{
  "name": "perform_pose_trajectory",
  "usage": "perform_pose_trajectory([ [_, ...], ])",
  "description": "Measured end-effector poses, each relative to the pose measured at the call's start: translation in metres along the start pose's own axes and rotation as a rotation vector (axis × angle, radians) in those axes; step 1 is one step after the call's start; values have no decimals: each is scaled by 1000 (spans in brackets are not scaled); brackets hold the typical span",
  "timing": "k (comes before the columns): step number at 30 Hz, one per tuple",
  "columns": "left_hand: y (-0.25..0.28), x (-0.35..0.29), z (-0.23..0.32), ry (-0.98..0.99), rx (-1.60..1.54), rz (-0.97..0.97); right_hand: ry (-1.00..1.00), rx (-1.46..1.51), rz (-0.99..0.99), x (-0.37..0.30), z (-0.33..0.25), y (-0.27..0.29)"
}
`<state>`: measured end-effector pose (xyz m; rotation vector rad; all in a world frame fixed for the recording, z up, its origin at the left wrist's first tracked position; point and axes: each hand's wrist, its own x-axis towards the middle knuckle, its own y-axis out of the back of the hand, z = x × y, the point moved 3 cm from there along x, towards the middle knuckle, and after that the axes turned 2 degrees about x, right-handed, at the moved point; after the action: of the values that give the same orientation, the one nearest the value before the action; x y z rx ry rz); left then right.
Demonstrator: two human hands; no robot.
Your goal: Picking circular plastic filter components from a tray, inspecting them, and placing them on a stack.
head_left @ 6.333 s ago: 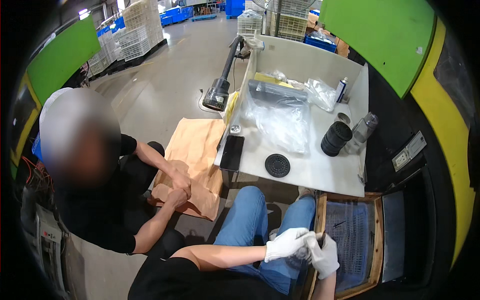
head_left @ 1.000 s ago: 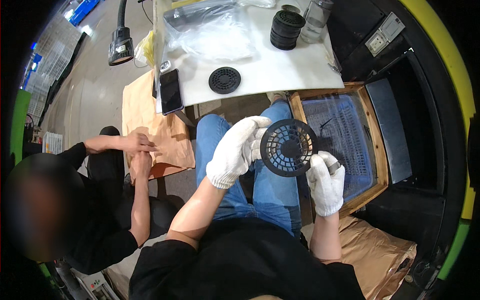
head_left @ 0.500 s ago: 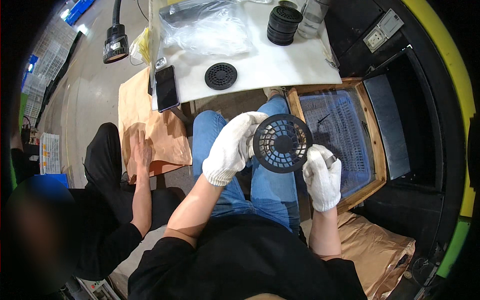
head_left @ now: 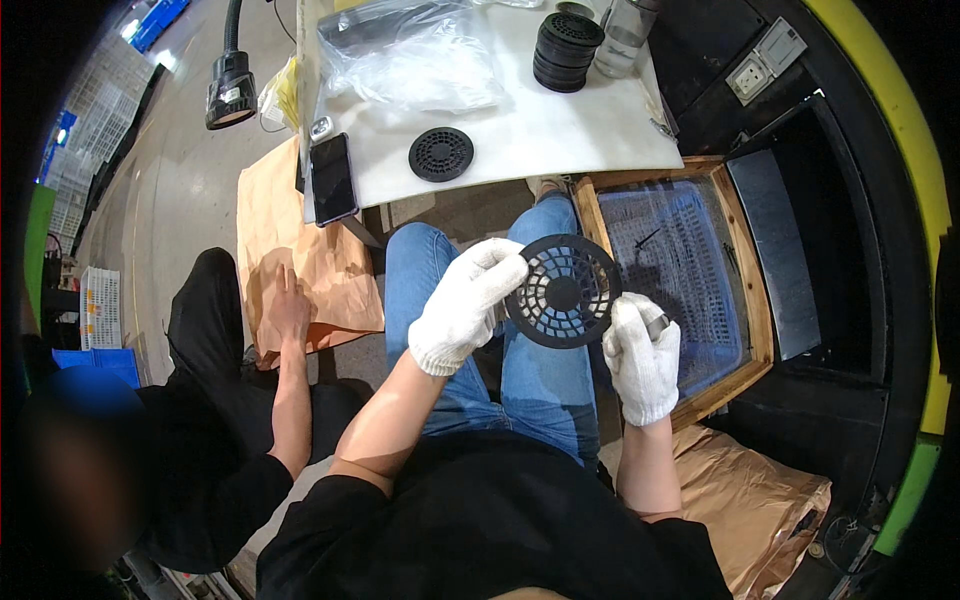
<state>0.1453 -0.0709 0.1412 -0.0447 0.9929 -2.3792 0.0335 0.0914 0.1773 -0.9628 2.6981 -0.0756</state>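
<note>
Head view: black grille (head_left: 563, 292) is between the left hand (head_left: 463, 308), gripping its rim, and the right hand (head_left: 642, 358), curled around a small grey object (head_left: 658, 325), mostly hidden.

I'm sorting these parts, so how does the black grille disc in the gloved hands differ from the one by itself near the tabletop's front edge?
The held disc is raised between the left hand and right hand; the tabletop disc lies flat.
Blue jeans show through the held disc's openings; the tabletop disc's look dark.
Both are black and round, with ringed openings.
</note>
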Motion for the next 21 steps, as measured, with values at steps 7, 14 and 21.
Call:
perform_pose_trajectory([
  [7,6,0,-1,15,172,43,-20,-31,-2,0,1,3],
  [14,-37,-11,5,-343,1125,-75,308,-693,-130,2,-2,3],
  [21,-68,-9,-30,-120,466,-79,107,252,64,-15,22,-7],
])
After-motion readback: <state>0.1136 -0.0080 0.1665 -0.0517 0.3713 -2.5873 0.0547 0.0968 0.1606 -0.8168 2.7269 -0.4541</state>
